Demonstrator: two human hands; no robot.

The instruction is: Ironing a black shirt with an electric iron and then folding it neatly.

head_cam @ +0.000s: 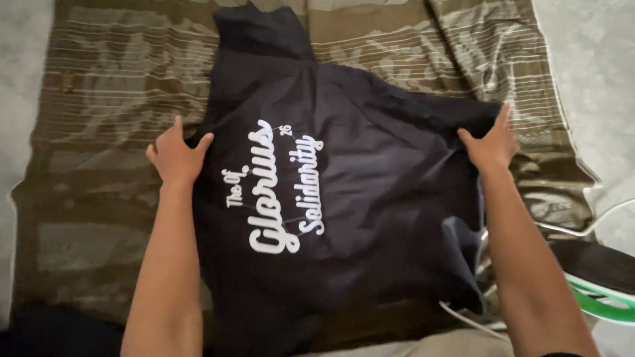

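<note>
- The light is dim and flat, soft, with no single source that can be picked out.
- The dark T-shirt (344, 172) swallows most detail; its folds read only as faint grey gradations, and its lower part sinks into near-black.
- The olive striped cloth (99, 132) beneath carries a slight sheen, its pale lines washed out towards the top.
- The floor (589, 59) at the edges looks pale and hazy — close to overexposed.
- Shadows are weak: a soft one beside the left hand (175, 155), little under the right hand (493, 145).
- The whole picture is soft, with smeared compression; the forearms blur slightly near the bottom edge — no hard glare anywhere.
</note>
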